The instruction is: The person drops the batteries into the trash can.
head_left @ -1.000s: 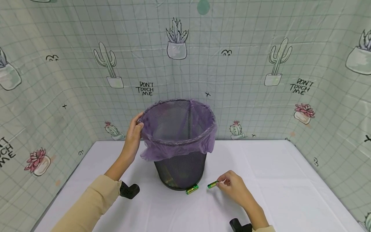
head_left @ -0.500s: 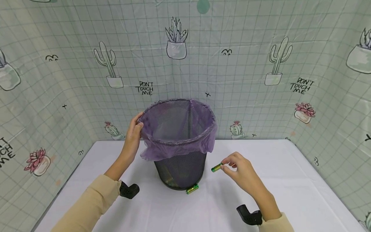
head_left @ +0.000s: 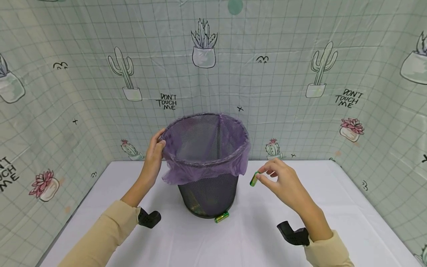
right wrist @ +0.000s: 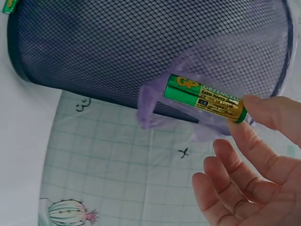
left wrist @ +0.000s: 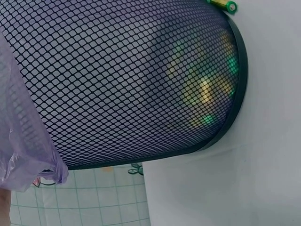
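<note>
A black mesh wastebasket (head_left: pixel 209 196) stands upright on the white table, lined with a purple plastic bag (head_left: pixel 203 173) folded over its rim. My left hand (head_left: pixel 154 157) grips the rim at the left side, thumb over the bag's edge. To the right of the basket, above the table, my right hand (head_left: pixel 282 181) pinches a green and gold battery (right wrist: pixel 205 98) by one end between thumb and index finger. A second battery (head_left: pixel 221 217) lies on the table against the basket's front base. Through the mesh in the left wrist view, blurred green and gold shapes (left wrist: pixel 204 92) show at the bottom.
The white table (head_left: pixel 320 207) extends on both sides of the basket. Behind it hangs a grid-patterned cloth backdrop (head_left: pixel 227 85) with cactus drawings. Black wrist mounts (head_left: pixel 293 234) sit at both cuffs.
My right hand has risen from the table and moved slightly right, lifting the battery beside the basket and tilting it more upright. The left hand stays on the rim.
</note>
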